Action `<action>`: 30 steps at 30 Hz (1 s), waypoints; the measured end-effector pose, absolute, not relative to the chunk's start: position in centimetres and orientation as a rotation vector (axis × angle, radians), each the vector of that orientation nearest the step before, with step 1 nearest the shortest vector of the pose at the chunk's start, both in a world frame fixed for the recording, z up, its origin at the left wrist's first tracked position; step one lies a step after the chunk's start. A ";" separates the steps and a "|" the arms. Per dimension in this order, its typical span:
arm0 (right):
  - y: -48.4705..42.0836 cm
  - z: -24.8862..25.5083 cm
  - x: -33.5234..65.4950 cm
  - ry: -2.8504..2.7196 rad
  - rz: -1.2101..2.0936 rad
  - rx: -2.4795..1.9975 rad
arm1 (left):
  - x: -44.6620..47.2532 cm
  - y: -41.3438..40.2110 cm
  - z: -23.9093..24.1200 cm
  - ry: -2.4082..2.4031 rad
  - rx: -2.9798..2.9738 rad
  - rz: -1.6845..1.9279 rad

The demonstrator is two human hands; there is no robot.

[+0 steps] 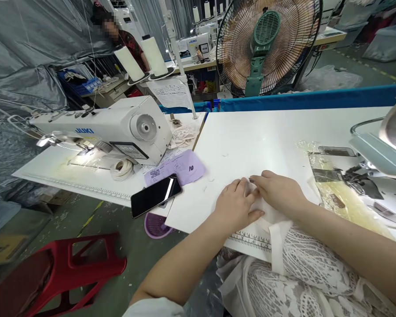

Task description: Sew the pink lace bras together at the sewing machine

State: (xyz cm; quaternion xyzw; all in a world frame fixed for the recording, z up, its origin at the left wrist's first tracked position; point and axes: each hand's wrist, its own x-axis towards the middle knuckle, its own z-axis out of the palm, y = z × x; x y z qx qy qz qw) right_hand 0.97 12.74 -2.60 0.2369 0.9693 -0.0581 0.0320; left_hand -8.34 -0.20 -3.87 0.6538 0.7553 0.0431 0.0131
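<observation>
The person's left hand (234,204) and right hand (280,192) meet above the white table (251,136), the fingers of both gripping a pale cloth (267,212) that lies near the table's ruler-marked front edge. Beside it, white lace fabric (312,257) hangs below that edge, under the right forearm. Left of the hands, a black phone (156,196) overlaps a lilac paper (186,168), near a white sewing machine (132,127).

Rough lace cloth (317,264), glossy tabletop (251,141)
</observation>
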 end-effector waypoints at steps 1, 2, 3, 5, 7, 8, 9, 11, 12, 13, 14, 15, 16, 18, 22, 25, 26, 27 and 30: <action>12.7 -2.6 0.9 2.982 -0.159 0.714 | -8.4 -0.2 -3.8 2.351 2.039 0.131; 12.7 -2.5 0.9 2.980 -0.139 0.704 | -8.4 -0.2 -3.8 2.346 2.041 0.124; 12.7 -2.5 0.9 2.976 -0.122 0.697 | -8.4 -0.1 -3.8 2.341 2.042 0.115; 12.7 -2.4 0.9 2.971 -0.101 0.686 | -8.4 -0.1 -3.7 2.335 2.040 0.096; 12.8 -2.3 0.9 2.961 -0.086 0.666 | -8.4 -0.1 -3.8 2.335 2.033 0.083; 12.8 -2.2 1.0 2.951 -0.077 0.654 | -8.4 0.0 -3.8 2.338 2.027 0.080; 12.9 -2.1 1.2 2.940 -0.067 0.643 | -8.4 0.0 -3.8 2.340 2.021 0.077; 12.9 -1.9 1.5 2.917 -0.040 0.629 | -8.3 0.0 -3.8 2.340 2.007 0.072; 12.9 -1.8 1.7 2.907 -0.029 0.624 | -8.3 0.0 -3.8 2.340 1.999 0.072; 12.9 -1.6 2.0 2.900 -0.020 0.619 | -8.3 0.0 -3.8 2.338 1.992 0.073; 12.9 -1.5 2.2 2.893 -0.012 0.614 | -8.3 0.0 -3.8 2.339 1.987 0.076; 12.9 -1.4 2.4 2.886 -0.009 0.610 | -8.2 0.0 -3.8 2.342 1.984 0.080; 12.9 -1.2 2.6 2.877 -0.011 0.610 | -8.2 0.1 -3.8 2.345 1.984 0.085; 12.9 -1.0 2.9 2.860 -0.019 0.630 | -8.1 0.1 -3.7 2.351 1.987 0.090; 12.9 -1.2 2.6 2.897 -0.031 0.692 | -8.1 0.1 -3.7 2.358 1.999 0.076; 12.9 -1.8 2.0 2.980 -0.040 0.667 | -8.1 0.0 -3.8 2.352 2.008 0.058; 13.0 -2.0 1.8 3.002 -0.048 0.651 | -8.1 0.0 -3.8 2.349 2.012 0.057; 13.0 -2.2 1.6 3.014 -0.057 0.636 | -8.2 0.0 -3.8 2.347 2.018 0.057; 13.0 -2.6 1.2 3.011 -0.073 0.608 | -8.3 0.0 -3.9 2.350 2.042 0.059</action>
